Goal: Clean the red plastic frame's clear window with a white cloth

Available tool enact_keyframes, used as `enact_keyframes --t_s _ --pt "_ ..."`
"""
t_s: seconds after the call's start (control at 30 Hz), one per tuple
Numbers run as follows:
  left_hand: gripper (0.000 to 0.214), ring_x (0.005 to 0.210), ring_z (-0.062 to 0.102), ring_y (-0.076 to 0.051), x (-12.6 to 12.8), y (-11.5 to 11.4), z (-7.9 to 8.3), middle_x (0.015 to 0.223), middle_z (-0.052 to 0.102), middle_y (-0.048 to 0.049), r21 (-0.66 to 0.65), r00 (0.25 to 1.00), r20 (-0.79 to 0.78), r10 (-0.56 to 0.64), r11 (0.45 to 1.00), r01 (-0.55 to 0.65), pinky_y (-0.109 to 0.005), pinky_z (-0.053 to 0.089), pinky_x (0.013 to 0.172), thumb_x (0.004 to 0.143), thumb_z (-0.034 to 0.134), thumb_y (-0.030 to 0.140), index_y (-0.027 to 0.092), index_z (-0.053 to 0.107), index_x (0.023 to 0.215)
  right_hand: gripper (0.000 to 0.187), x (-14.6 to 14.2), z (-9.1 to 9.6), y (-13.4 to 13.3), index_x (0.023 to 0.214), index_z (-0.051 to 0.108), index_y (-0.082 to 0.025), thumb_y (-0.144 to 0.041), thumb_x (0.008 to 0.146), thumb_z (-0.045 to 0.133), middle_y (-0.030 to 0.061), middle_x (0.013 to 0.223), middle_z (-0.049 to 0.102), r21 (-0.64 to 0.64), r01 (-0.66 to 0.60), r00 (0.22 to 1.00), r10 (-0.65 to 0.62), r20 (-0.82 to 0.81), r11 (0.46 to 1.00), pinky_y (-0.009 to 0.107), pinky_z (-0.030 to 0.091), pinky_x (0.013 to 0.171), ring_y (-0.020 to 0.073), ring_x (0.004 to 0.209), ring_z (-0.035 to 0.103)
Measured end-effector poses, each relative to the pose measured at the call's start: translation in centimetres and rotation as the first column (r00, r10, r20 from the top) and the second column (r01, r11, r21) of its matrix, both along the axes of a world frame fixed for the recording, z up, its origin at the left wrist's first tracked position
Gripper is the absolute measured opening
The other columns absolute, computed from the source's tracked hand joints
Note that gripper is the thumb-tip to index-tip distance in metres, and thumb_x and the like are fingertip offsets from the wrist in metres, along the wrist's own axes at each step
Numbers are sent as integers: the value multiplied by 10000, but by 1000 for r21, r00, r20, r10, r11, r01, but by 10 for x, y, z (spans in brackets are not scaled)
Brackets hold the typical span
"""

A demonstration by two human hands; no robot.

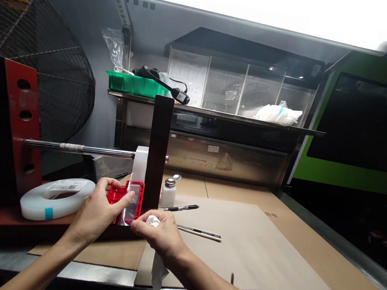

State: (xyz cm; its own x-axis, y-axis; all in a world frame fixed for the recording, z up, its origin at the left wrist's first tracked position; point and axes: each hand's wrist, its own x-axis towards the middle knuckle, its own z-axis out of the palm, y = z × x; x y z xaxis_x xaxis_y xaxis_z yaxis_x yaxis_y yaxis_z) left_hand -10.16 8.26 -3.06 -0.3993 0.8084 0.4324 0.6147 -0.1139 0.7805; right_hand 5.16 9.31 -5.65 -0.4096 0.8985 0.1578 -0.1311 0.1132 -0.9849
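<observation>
My left hand [95, 212] grips a red plastic frame [117, 193] between thumb and fingers, in front of the dark upright of a stand. A clear window or film shows inside the frame's right part. My right hand [165, 237] is closed around a crumpled white cloth or tissue [158, 273], whose end hangs below the palm. The right thumb and forefinger are at the frame's lower right corner; whether they pinch it I cannot tell. Just behind the frame, a strip of whitish film [140, 163] hangs from the metal rod [103, 151].
A translucent tape roll [54, 198] lies on the red stand base [16, 229]. Right of the upright are a white pump bottle [168, 194], a black pen [182, 208] and a slim knife-like tool [200, 233] on cardboard [253, 254]. Above, a shelf [220, 115] holds a green bin [134, 85].
</observation>
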Motion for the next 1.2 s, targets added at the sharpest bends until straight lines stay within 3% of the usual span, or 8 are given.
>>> enact_keyframes --t_s 0.27,0.43,0.53,0.67,0.9,1.03,1.13,1.2 --pt "451 738 602 -254 -6 13 -11 828 591 -28 80 1000 -14 19 997 -18 -376 481 666 593 643 581 242 474 836 172 6 -1 2 602 552 -147 -273 662 652 -44 540 481 155 0 990 -21 137 988 193 279 477 64 510 382" --pt "445 703 592 -233 -5 12 -13 796 575 -8 99 1000 -18 19 995 -17 -351 472 632 605 639 580 244 470 843 107 12 12 9 739 597 -164 -265 746 564 -36 632 522 417 63 967 -159 199 907 185 334 505 73 539 420" --pt "438 680 582 -226 -4 10 -12 768 571 2 96 999 -28 32 995 -29 -344 459 623 601 647 569 248 467 839 146 9 23 11 792 643 -185 -159 721 518 -43 645 537 510 -68 938 -119 325 857 179 345 523 73 543 428" --pt "404 665 576 -222 -2 6 -8 757 569 5 90 997 -42 61 994 -57 -342 449 620 633 618 569 253 463 831 182 5 33 12 777 669 -188 -138 676 527 -38 647 561 513 -285 836 -51 546 810 186 379 579 86 585 470" --pt "286 558 576 -219 -1 4 -8 669 576 3 38 997 -50 62 997 -60 -339 435 561 803 366 532 263 449 855 217 4 45 16 833 704 -192 -194 698 534 -9 692 620 469 -414 687 -71 723 780 199 419 633 121 661 541" --pt "256 702 609 -255 -1 5 -8 822 634 -49 37 994 -77 82 996 -80 -366 439 656 804 376 455 255 476 927 357 5 46 14 1084 642 -237 -220 760 494 5 789 679 645 -358 666 -300 683 675 233 432 632 143 655 579" --pt "278 760 613 -262 -2 4 -7 871 649 -62 33 993 -93 68 997 -65 -366 438 687 809 364 447 252 508 946 581 5 44 13 1372 398 -221 -248 795 455 59 777 709 755 -393 538 -534 652 525 304 443 585 218 616 622" --pt "282 744 610 -261 -3 4 -6 822 653 -57 25 993 -100 56 998 -54 -363 437 678 812 354 459 252 526 899 649 5 41 13 1435 275 -175 -247 810 433 98 765 716 759 -462 447 -619 645 458 328 444 546 257 593 639"
